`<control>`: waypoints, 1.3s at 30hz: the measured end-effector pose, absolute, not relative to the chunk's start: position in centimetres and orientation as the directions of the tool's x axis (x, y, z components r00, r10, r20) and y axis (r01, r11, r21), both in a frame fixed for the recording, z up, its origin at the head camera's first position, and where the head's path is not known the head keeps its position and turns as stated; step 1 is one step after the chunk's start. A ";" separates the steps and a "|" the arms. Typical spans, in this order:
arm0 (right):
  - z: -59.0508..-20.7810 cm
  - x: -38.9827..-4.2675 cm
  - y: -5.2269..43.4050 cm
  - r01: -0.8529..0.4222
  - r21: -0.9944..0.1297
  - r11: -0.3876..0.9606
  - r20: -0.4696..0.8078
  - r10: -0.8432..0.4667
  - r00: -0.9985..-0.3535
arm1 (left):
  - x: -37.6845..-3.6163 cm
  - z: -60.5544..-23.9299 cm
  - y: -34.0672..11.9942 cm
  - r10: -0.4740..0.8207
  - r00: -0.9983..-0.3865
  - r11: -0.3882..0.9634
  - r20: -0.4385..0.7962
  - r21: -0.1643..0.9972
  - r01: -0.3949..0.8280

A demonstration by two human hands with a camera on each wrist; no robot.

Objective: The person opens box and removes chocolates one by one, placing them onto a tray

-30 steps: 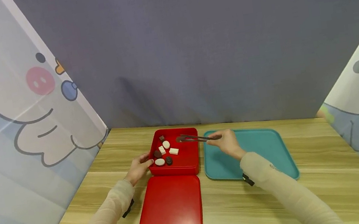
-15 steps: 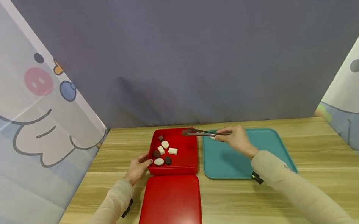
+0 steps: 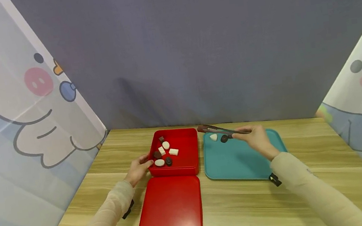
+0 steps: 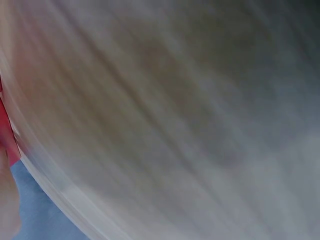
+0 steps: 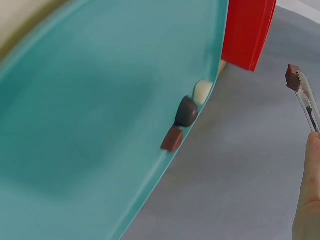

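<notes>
My right hand (image 3: 256,140) holds black tongs (image 3: 223,128) above the far-left part of the teal tray (image 3: 237,165). In the right wrist view the tongs' tips pinch a small brown chocolate piece (image 5: 293,78). Along that tray's far edge lie a white piece (image 5: 202,92), a dark rounded piece (image 5: 187,112) and a brown piece (image 5: 173,139). My left hand (image 3: 137,170) grips the near-left corner of the red box (image 3: 187,157), thumb at the rim. White and dark pieces, such as a white oval (image 3: 159,162) and a white block (image 3: 173,152), lie inside.
A red lid (image 3: 171,209) lies flat on the wooden table (image 3: 243,208), in front of the box. A grey cloth wall (image 3: 214,54) rises behind the table's far edge. Printed curtains (image 3: 29,122) hang at both sides.
My right hand has carried the tongs and the chocolate piece rightward from over the red box to the tray's far-left edge. My left hand has stayed at the box.
</notes>
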State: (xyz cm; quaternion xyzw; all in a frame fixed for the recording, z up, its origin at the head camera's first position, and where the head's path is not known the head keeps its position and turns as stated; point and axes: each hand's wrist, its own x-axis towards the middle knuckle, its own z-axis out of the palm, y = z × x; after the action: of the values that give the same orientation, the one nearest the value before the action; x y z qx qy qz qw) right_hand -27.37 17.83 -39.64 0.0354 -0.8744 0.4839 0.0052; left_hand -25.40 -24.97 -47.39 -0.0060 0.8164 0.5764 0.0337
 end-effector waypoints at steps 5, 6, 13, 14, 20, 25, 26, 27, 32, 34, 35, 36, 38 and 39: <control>-39.8 -26.9 19.6 -0.076 -0.829 0.554 0.053 -0.059 -0.997 | -25.4 -47.3 -24.9 0.036 -0.998 0.326 -0.058 0.944 -0.043; -39.8 -26.8 19.9 -0.076 -0.826 0.558 0.053 -0.056 -0.997 | -25.4 -47.3 -24.9 0.039 -0.998 0.324 -0.059 0.945 -0.043; -40.3 -26.4 22.1 -0.083 -0.843 0.531 0.067 -0.050 -0.996 | -25.4 -47.4 -24.9 0.040 -0.997 0.332 -0.062 0.942 -0.045; -40.3 -26.4 22.4 -0.081 -0.846 0.527 0.068 -0.045 -0.997 | -25.4 -47.5 -24.9 0.038 -0.997 0.328 -0.063 0.944 -0.047; -40.7 -26.1 24.1 -0.060 -0.837 0.544 0.060 -0.019 -0.998 | -25.5 -47.7 -25.0 0.040 -0.997 0.310 -0.064 0.949 -0.048; -41.0 -25.8 25.4 -0.065 -0.813 0.579 0.079 -0.001 -0.997 | -25.4 -47.6 -24.8 0.038 -0.997 0.317 -0.063 0.947 -0.048; -41.1 -25.8 25.6 -0.065 -0.809 0.585 0.082 0.003 -0.997 | -25.3 -47.6 -24.8 0.036 -0.997 0.319 -0.063 0.947 -0.048; -41.3 -25.8 25.9 -0.063 -0.805 0.590 0.083 0.007 -0.997 | -25.3 -47.6 -24.8 0.036 -0.997 0.318 -0.064 0.947 -0.050; -41.8 -25.8 26.9 -0.058 -0.790 0.610 0.088 0.019 -0.996 | -25.6 -47.6 -25.0 0.038 -0.997 0.301 -0.074 0.952 -0.060; -41.9 -25.8 27.3 -0.060 -0.782 0.620 0.095 0.022 -0.995 | -25.6 -47.6 -25.1 0.043 -0.996 0.305 -0.078 0.951 -0.061; -42.0 -25.8 27.5 -0.060 -0.778 0.626 0.096 0.024 -0.995 | -25.7 -47.6 -25.1 0.045 -0.996 0.302 -0.080 0.951 -0.063; -42.0 -25.8 27.6 -0.058 -0.775 0.629 0.096 0.027 -0.995 | -25.6 -47.5 -25.1 0.047 -0.996 0.305 -0.081 0.950 -0.063; -42.1 -25.7 27.9 -0.057 -0.769 0.636 0.099 0.030 -0.995 | -25.6 -47.5 -25.1 0.047 -0.995 0.313 -0.083 0.948 -0.064; -42.1 -25.7 27.9 -0.056 -0.766 0.641 0.100 0.033 -0.994 | -25.6 -47.5 -25.1 0.047 -0.996 0.317 -0.082 0.947 -0.063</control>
State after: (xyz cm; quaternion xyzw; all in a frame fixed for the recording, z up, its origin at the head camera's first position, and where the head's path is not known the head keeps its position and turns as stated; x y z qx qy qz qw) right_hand -25.71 27.95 -42.12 0.0065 -0.9042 0.4239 0.0522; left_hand -25.60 -25.12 -47.49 -0.0047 0.8100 0.5845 0.0470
